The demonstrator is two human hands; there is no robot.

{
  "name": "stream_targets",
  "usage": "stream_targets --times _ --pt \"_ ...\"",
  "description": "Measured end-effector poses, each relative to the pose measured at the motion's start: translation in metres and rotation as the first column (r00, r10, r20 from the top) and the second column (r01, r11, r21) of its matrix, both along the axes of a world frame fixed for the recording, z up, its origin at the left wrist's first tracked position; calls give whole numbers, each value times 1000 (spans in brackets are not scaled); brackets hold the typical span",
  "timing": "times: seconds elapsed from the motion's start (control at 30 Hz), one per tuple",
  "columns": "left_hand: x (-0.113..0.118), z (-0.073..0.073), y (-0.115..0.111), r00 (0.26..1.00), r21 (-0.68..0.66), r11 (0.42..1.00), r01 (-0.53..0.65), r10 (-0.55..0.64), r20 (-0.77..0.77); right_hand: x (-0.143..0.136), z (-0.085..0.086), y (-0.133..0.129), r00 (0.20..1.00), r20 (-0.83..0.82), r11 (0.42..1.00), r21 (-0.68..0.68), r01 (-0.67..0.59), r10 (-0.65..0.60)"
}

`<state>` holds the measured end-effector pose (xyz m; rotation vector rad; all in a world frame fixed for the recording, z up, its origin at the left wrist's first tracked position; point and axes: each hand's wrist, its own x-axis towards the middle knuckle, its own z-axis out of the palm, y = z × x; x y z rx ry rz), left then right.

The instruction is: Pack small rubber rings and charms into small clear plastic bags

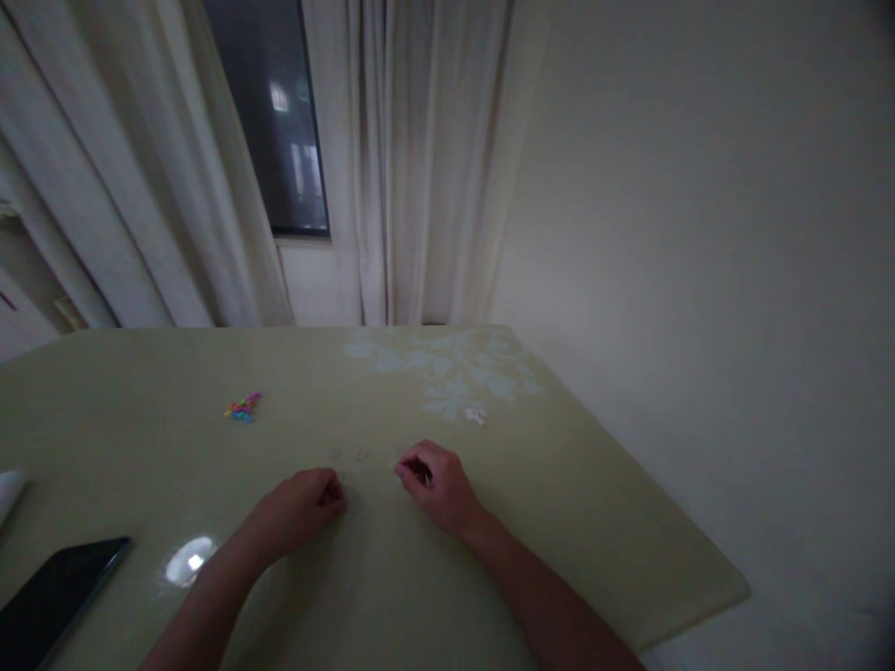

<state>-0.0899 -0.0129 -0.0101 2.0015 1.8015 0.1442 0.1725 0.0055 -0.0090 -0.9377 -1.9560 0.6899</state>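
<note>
My left hand (300, 508) rests low over the table with its fingers curled together. Whatever may be in them is hidden. Just beyond its fingertips lie small pale rings, one (334, 454) on the left and another (361, 454) on the right. My right hand (437, 485) is closed in a pinch, thumb against fingers, a little to the right of the rings. Something tiny may be at its fingertips, too small to name. A gap of bare table separates the two hands.
Small multicoloured pieces (243, 407) lie in a heap at the left on the greenish table (594, 522). A small white item (476, 416) sits beyond my right hand. At the lower left is a dark flat device (62, 596). Curtains (412, 168) and a wall (699, 233) stand behind.
</note>
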Motion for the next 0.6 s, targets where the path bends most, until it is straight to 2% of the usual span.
stream_targets --times 0.23,0.43,0.6 --pt "7 6 -3 998 3 998 62 -62 -9 -1 -1 0 1000 8 1000 3 -3 3" --pt "-3 10 4 999 42 999 -10 8 51 0 1 -1 1000 10 1000 8 -5 5" --pt "-5 13 4 997 -5 1000 19 -19 69 -1 0 -2 1000 21 1000 11 -10 10"
